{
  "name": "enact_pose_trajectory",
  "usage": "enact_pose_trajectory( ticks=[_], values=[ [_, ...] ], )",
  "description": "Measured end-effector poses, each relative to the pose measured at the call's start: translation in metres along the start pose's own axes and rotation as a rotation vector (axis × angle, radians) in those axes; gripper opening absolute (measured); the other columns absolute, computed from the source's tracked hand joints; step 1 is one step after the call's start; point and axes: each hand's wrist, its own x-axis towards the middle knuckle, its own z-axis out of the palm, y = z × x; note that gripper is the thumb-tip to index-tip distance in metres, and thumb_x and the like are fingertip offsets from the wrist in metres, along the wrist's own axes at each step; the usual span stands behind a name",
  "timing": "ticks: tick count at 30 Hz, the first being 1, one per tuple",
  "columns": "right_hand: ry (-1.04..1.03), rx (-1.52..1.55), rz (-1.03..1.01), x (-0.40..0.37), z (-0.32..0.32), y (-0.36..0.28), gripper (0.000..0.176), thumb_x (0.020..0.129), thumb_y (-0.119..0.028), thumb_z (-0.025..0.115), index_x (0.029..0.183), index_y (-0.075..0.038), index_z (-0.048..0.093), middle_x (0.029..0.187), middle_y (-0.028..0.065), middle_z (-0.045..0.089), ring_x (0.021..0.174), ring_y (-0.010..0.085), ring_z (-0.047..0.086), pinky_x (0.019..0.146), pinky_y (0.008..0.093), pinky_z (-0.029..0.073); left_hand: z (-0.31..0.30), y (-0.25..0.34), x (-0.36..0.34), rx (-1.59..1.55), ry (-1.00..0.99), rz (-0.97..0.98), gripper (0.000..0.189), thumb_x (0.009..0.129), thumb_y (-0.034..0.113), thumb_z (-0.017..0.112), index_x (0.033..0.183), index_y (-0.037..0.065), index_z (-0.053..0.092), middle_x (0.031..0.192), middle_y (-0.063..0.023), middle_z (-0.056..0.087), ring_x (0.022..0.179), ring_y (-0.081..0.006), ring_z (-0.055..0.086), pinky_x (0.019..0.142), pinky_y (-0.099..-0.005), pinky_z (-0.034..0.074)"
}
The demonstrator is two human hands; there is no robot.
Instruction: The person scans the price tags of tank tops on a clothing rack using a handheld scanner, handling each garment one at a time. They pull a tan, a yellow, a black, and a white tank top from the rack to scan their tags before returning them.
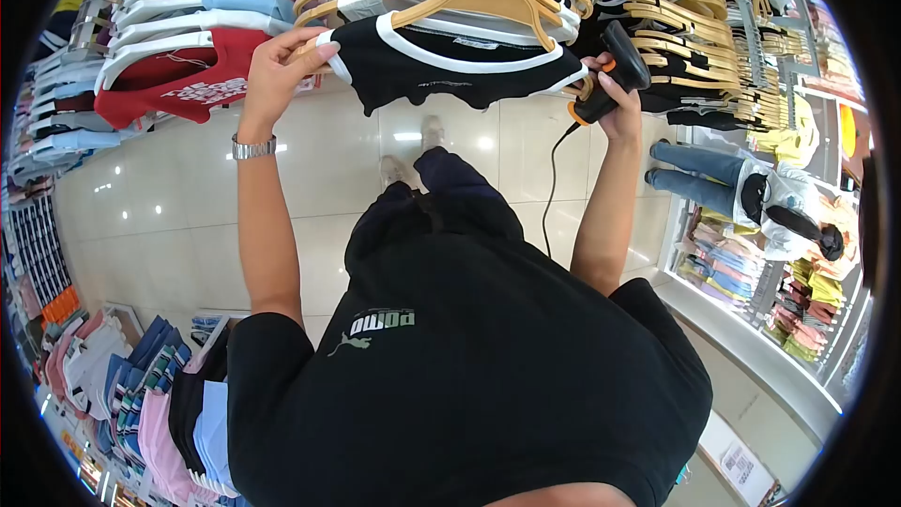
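While held: one shirt [441,73], one scanner [621,58]

Left hand [282,70] pinches shut, right hand [615,101] clenches, both stretched out forward.

view: head | seat: on the person's head, right above their black top [469,366] | facing: forward and steeply down to the tiled floor [188,216] | lens: wide fisheye, dark round border | range: chest very near, hanging clothes [450,47] near, shelves [798,300] farther off
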Motion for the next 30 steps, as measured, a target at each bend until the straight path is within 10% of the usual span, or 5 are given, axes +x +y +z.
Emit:
enact_pose_trajectory(
  ticks=[4, 8, 14, 21, 30],
  values=[
    [-0.074, 0.157, -0.006, 0.0, -0.017, 0.025, 0.041, 0.088, -0.011, 0.062, 0.127, -0.003, 0.052, 0.127, 0.0238, 0.059, 0.116, 0.0341, 0.06, 0.103, 0.0473, 0.046, -0.018, -0.03, -0.002, -0.313, -0.153, 0.043, 0.047, 0.097, 0.03, 0.064, 0.128, -0.005, 0.06, 0.117, -0.0137, 0.065, 0.104, -0.0191, 0.064, 0.089, -0.0339, 0.05],
    [-0.102, 0.345, 0.0, -0.001, -0.025, 0.045, 0.043, 0.088, -0.016, 0.062, 0.127, -0.003, 0.052, 0.129, 0.0258, 0.06, 0.12, 0.0364, 0.06, 0.107, 0.0487, 0.044, -0.017, -0.067, -0.012, -0.799, -0.273, 0.047, 0.079, 0.093, 0.056, 0.058, 0.144, -0.003, 0.043, 0.148, -0.0199, 0.044, 0.141, -0.0361, 0.037, 0.12, -0.0562, 0.021],
    [-0.251, 0.693, 0.012, 0.001, -0.031, 0.075, 0.064, 0.088, -0.02, 0.061, 0.149, -0.012, 0.042, 0.153, 0.024, 0.039, 0.13, 0.0389, 0.053, 0.086, 0.0489, 0.06, 0.013, -0.105, -0.03, -0.833, -0.164, -0.014, 0.076, 0.092, 0.039, 0.067, 0.149, 0.0, 0.036, 0.151, -0.0161, 0.043, 0.142, -0.0296, 0.039, 0.119, -0.048, 0.026],
    [-0.131, 0.802, 0.007, -0.001, 0.007, 0.09, 0.055, 0.082, -0.022, 0.064, 0.136, -0.018, 0.059, 0.155, 0.0137, 0.039, 0.146, 0.0383, 0.031, 0.118, 0.0635, 0.021, 0.077, -0.09, -0.036, -0.467, -0.109, -0.299, 0.069, 0.084, 0.004, 0.076, 0.144, -0.003, 0.042, 0.14, -0.0122, 0.054, 0.129, -0.0217, 0.052, 0.11, -0.0354, 0.04],
    [0.049, 0.795, -0.002, -0.014, 0.021, 0.108, 0.067, 0.083, -0.024, 0.062, 0.146, -0.013, 0.043, 0.153, 0.0181, 0.04, 0.145, 0.039, 0.031, 0.122, 0.0589, 0.015, 0.116, -0.093, -0.032, -0.563, -0.189, -0.473, 0.048, 0.091, 0.009, 0.072, 0.135, -0.003, 0.054, 0.128, -0.0094, 0.062, 0.113, -0.0184, 0.061, 0.099, -0.0339, 0.049]
  ],
)
